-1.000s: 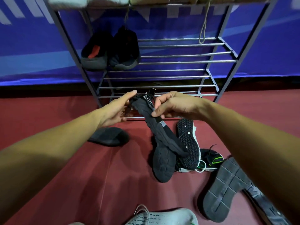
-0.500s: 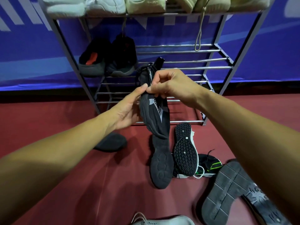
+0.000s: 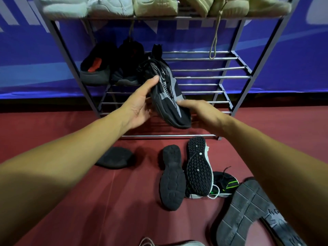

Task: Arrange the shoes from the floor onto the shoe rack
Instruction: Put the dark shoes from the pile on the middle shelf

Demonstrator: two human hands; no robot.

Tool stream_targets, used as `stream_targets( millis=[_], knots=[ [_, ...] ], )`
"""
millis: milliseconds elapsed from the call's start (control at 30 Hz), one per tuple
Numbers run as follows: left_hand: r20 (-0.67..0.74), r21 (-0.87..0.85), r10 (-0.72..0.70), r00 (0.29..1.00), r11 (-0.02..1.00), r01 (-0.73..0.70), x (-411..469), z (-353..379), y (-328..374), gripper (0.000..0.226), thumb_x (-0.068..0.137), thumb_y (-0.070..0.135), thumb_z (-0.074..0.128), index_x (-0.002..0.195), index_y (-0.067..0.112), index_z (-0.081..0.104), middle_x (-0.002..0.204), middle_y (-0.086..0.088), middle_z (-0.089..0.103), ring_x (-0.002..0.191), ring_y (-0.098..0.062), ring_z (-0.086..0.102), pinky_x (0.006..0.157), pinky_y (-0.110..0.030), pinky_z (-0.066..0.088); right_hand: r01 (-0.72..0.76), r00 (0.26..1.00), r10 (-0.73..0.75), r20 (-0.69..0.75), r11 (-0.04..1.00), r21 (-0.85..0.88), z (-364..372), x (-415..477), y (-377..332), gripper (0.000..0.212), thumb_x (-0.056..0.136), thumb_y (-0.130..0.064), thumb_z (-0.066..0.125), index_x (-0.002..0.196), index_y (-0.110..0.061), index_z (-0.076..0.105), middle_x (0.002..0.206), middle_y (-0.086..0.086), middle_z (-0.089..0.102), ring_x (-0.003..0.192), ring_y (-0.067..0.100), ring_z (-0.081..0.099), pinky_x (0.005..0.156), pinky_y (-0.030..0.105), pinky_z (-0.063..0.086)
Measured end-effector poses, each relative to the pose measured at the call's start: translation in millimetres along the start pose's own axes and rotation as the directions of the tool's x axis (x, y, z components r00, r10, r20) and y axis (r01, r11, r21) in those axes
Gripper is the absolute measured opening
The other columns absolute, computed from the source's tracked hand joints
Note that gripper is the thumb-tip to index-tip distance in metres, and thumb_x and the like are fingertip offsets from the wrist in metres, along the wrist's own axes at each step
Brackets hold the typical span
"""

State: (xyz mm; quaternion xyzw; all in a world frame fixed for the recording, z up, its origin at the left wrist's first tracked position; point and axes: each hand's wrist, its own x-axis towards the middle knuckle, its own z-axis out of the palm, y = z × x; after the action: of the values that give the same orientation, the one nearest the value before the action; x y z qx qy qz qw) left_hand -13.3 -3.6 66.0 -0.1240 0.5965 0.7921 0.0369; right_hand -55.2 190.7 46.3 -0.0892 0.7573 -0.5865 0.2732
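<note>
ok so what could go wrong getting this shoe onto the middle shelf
The middle shelf is spaced bars; the black and grey shoe, held tilted by the left hand and right hand, might sit crooked or catch between them. It is close to the black pair already there and could nudge it. The beige lace hanging from the top shelf could snag further right.

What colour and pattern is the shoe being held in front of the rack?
Black shoe with grey stripes and grey dotted patches, clearest in the head view.
</note>
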Motion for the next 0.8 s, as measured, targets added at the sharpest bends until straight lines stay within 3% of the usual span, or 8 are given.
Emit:
stream_targets(
  millis=[100,200,267,333,433,533,633,800],
  knots=[
    [0.009,-0.038,0.002,1.0,0.999,-0.002,4,8,3,0.053,0.093,0.053,0.059,0.133,0.019,0.065,0.123,-0.006,0.072,0.113,-0.023,0.069,0.096,-0.038,0.055,0.006,0.987,-0.041,0.154,0.975,0.222,-1,0,3,0.023,0.09,-0.034,0.066,0.11,-0.022,0.069,0.096,-0.002,0.072,0.084,0.015,0.056,0.08,0.028,0.042],
    [0.015,-0.057,0.002,1.0,0.998,-0.001,10,11,2,0.052,0.095,0.053,0.055,0.132,0.019,0.065,0.123,-0.006,0.072,0.113,-0.023,0.069,0.094,-0.038,0.056,0.044,0.99,-0.084,0.112,0.948,0.317,-3,-3,-1,0.012,0.098,-0.023,0.06,0.109,-0.02,0.06,0.072,-0.013,0.069,0.055,0.0,0.049,0.061,0.019,0.032],
    [0.011,-0.049,0.005,1.0,0.999,-0.005,10,10,-1,0.046,0.095,0.053,0.055,0.125,0.021,0.068,0.115,-0.002,0.075,0.104,-0.019,0.072,0.085,-0.034,0.059,0.038,0.993,-0.075,0.091,0.934,0.355,-3,-6,-4,0.004,0.099,-0.021,0.058,0.102,-0.02,0.061,0.063,-0.014,0.065,0.045,0.0,0.045,0.052,0.016,0.031],
    [0.004,-0.012,-0.006,1.0,1.0,0.006,7,8,-5,0.037,0.094,0.052,0.056,0.115,0.024,0.07,0.103,0.004,0.076,0.088,-0.012,0.073,0.075,-0.027,0.058,0.052,0.994,-0.087,0.073,0.922,0.383,-3,-4,-6,0.005,0.098,-0.022,0.06,0.093,-0.021,0.061,0.066,-0.013,0.065,0.045,0.0,0.044,0.049,0.015,0.029],
    [0.032,0.057,-0.043,0.999,0.998,0.041,5,-2,-14,0.025,0.091,0.042,0.064,0.109,0.025,0.069,0.091,0.008,0.074,0.07,-0.006,0.061,0.055,-0.02,0.041,0.083,0.995,-0.101,0.023,0.91,0.405,-1,4,-9,0.012,0.096,-0.022,0.065,0.085,-0.023,0.059,0.078,-0.008,0.066,0.049,-0.001,0.045,0.048,0.015,0.027],
    [0.089,0.064,-0.087,0.992,0.995,0.081,4,-7,-20,0.02,0.086,0.033,0.068,0.104,0.025,0.069,0.089,0.009,0.069,0.068,-0.005,0.052,0.055,-0.021,0.029,0.1,0.994,-0.11,-0.001,0.895,0.434,8,7,-14,0.013,0.097,-0.02,0.065,0.085,-0.021,0.059,0.076,-0.008,0.067,0.047,-0.001,0.049,0.045,0.014,0.031],
    [0.136,-0.027,-0.071,0.988,0.997,0.076,3,-6,-19,0.017,0.092,0.017,0.059,0.105,0.019,0.068,0.091,0.005,0.071,0.068,-0.006,0.061,0.051,-0.017,0.036,0.119,0.992,-0.129,-0.013,0.866,0.485,17,12,-17,0.01,0.098,-0.018,0.063,0.089,-0.019,0.061,0.077,-0.006,0.068,0.05,0.0,0.053,0.044,0.013,0.035],
    [0.042,-0.118,-0.028,0.999,0.992,0.033,21,-12,-8,0.02,0.087,0.007,0.063,0.101,0.021,0.065,0.087,0.005,0.067,0.064,-0.006,0.051,0.053,-0.019,0.03,0.144,0.987,-0.158,-0.017,0.843,0.519,20,27,-26,0.014,0.097,-0.017,0.064,0.083,-0.021,0.063,0.065,-0.011,0.063,0.046,0.0,0.043,0.05,0.018,0.024]
  ],
)
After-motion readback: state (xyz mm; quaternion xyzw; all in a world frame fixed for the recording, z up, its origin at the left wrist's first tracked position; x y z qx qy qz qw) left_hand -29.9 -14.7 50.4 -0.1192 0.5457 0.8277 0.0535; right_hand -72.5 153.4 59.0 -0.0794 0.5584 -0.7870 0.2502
